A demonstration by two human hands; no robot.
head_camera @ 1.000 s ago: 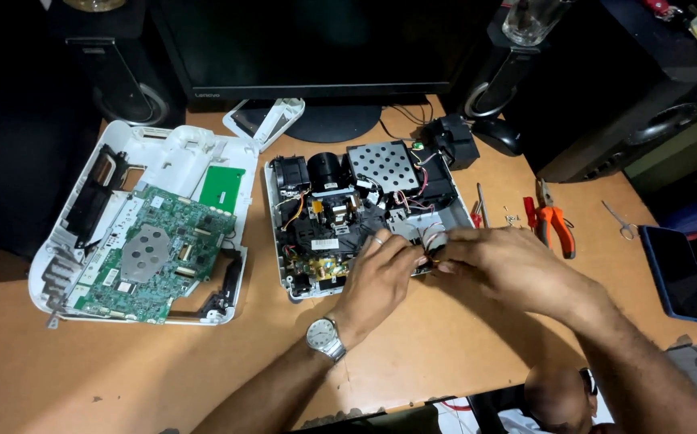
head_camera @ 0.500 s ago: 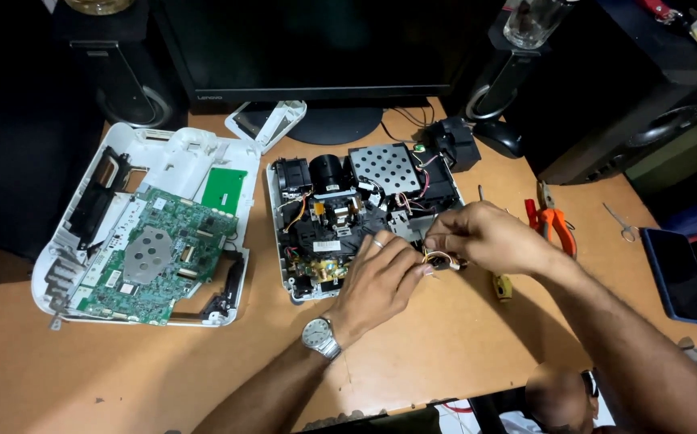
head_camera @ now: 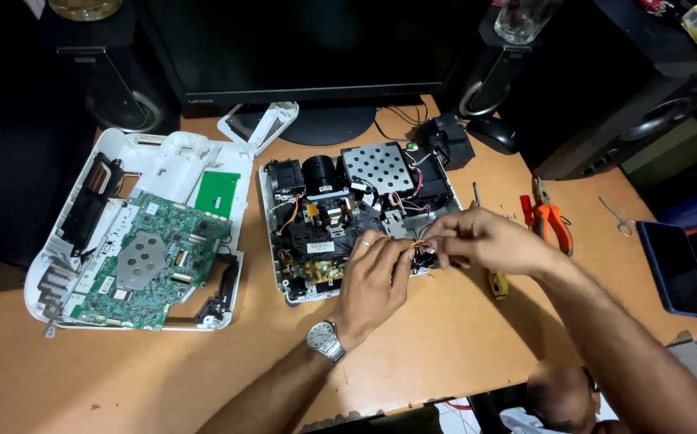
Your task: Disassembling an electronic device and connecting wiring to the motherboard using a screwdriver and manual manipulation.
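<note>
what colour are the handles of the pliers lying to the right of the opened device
Orange; the pliers lie on the table, clearest in the head view.

Part pinched between fingertips: too small to identify.
Screwdriver (head_camera: pixel 497 281): mostly hidden under right hand (head_camera: pixel 489 241).
Glass (head_camera: pixel 525 16): top cut off.

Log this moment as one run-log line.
left hand: on opened projector chassis | right hand: pinching small wired part at chassis edge | beside: green circuit board in white cover, orange pliers
</note>
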